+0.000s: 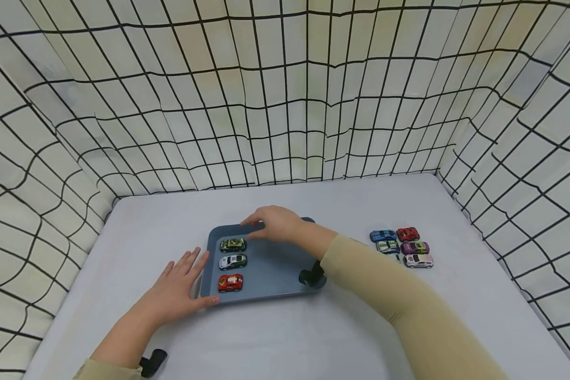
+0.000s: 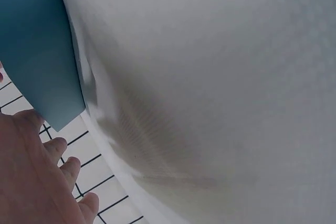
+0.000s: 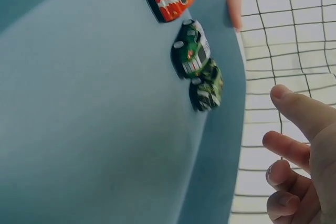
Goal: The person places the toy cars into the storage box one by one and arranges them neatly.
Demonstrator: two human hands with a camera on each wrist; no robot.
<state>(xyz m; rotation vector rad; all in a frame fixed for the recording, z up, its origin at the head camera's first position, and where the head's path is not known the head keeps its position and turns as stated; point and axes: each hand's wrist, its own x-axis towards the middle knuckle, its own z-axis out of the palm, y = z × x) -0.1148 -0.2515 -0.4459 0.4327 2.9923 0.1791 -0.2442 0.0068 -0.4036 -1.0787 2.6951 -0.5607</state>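
A blue-grey tray [image 1: 275,272] lies on the table with a column of toy cars along its left side: a green camouflage car [image 1: 233,245], a white and green car [image 1: 233,262] and a red car [image 1: 230,283]. At the tray's front left corner is my left hand [image 1: 173,295], fingers spread, thumb along the front rim. My right hand [image 1: 280,224] hovers over the far rim, its thumb close to the camouflage car [image 3: 210,93]. Nothing sits between its loosely bent fingers in the right wrist view. The left wrist view shows left fingers beside the tray's blue wall [image 2: 42,51].
Several toy cars stand in a cluster right of the tray, among them a blue car [image 1: 382,235], a red one, a purple car [image 1: 415,248] and a white car [image 1: 418,260]. My right sleeve partly covers them. Black netting [image 1: 285,105] over pale cloth encloses the table's back and sides.
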